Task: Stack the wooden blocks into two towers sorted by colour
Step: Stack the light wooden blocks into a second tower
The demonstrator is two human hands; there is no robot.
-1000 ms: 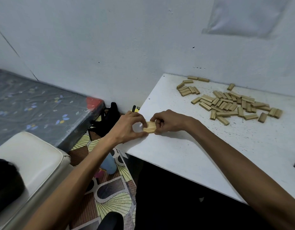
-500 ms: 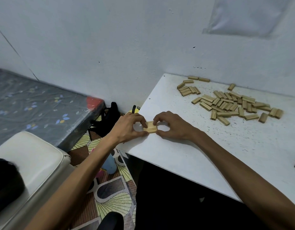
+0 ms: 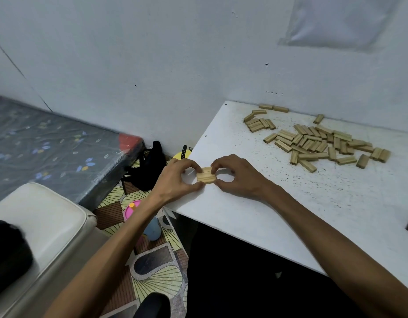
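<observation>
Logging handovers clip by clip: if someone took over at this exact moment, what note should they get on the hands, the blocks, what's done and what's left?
Left hand: pinches the left end of the row of pale blocks.
Right hand: pinches its right end.
The row lies flat near the front-left corner of the table; the loose pile lies far right, near the wall.
Done: one bottom layer at most.
Left: both towers; nearly every block is unsorted.

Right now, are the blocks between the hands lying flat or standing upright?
Lying flat: the blocks sit side by side on the table.
</observation>
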